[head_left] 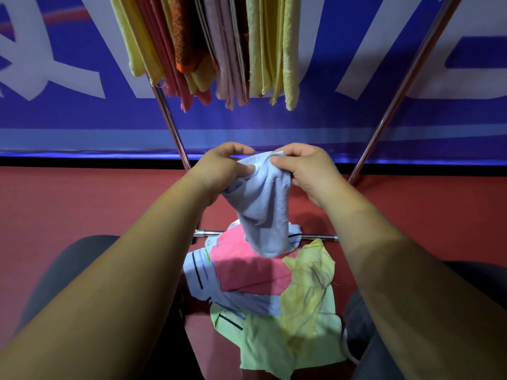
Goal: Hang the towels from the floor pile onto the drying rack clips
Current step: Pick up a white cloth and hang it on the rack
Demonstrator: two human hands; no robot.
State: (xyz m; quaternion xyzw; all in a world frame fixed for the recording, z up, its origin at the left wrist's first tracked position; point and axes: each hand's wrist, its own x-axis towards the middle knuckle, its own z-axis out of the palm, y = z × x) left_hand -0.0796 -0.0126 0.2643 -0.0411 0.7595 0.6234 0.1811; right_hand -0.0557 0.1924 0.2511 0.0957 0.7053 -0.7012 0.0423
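- A blue towel [263, 209] is held at frame centre, with its lower end hanging over the pile [255, 272] at 6 o'clock. Whether the two touch cannot be told.
- Its top edge is pinched by the left hand [219, 171] at 9 o'clock and the right hand [304, 174] at 3 o'clock.
- The step in hand is judged to be spreading the top edge.
- Hung towels [208, 45] are seen at 12 o'clock on the rack [170, 119]. No clips are in view.
- Next, the edge is to be raised towards 12 o'clock and a free clip located.
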